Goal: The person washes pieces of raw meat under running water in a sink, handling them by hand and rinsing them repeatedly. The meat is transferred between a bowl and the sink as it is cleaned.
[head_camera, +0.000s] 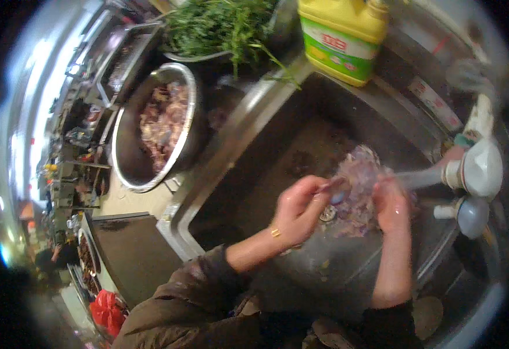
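My left hand [300, 209], with a gold-coloured band at the wrist, pinches a small dark-red piece of meat [336, 183] over the metal sink [254, 187]. To its right, my right hand [393, 205] is wet and has curled fingers beside a stream of water [422, 178]. Blur hides whether anything is between those fingers. A heap of pale pinkish raw meat pieces [357, 218] lies beyond and between the hands. Water runs from a tap [451, 173] on the right towards my right hand. A small round pale object [328, 213] shows beside the heap.
Left of the sink stands a large metal bowl [121, 152] holding raw meat chunks [165, 124]. Leafy greens [219, 30] are piled behind it. A yellow detergent jug [341, 41] stands at the sink's far edge. A red plastic bag [107, 312] sits at lower left.
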`<state>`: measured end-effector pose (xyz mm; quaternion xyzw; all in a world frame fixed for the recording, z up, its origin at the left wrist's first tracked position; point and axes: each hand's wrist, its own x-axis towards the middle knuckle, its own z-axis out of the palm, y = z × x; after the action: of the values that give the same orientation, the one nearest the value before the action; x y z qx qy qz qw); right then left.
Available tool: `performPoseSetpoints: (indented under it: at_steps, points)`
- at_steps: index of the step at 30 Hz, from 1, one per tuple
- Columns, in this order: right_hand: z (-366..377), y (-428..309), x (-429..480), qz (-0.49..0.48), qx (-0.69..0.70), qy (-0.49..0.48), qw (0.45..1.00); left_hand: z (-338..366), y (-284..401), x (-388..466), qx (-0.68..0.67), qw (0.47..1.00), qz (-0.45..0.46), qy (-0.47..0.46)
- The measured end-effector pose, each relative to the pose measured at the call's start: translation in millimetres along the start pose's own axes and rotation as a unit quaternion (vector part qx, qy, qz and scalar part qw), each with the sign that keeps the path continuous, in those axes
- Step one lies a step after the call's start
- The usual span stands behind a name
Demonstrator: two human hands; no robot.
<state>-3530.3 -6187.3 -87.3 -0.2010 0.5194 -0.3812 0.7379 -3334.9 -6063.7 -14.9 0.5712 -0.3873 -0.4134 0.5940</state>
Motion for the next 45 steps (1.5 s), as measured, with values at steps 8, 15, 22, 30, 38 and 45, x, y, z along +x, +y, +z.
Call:
performPoseSetpoints:
  at_steps: [8,15,22,30,38,45]
  points:
    - [-4.7,8.9,0.8,0.083,0.313,-0.241,0.915,-178.1,158.5,33.8,0.571,0.796,0.167,0.112]
    - [-0.9,-0.4,-3.8,0.078,0.311,-0.166,0.933,-94.4,15.8,25.7,0.487,0.842,0.178,-0.148]
    - [-3.9,-0.7,-4.9,0.073,0.301,-0.187,0.932,-34.6,-186.4,72.0,0.544,0.833,-0.097,-0.015]
    - [-14.2,4.0,0.4,0.045,0.249,-0.178,0.951,-55.4,-234.8,99.3,0.233,0.936,-0.252,0.079]
    - [-12.6,7.8,2.5,0.046,0.203,-0.093,0.974,-48.3,-230.4,86.4,0.415,0.903,-0.072,0.082]
    - [-13.9,11.6,4.6,0.058,0.174,-0.074,0.98,-52.7,-219.0,89.4,0.413,0.888,-0.118,0.161]
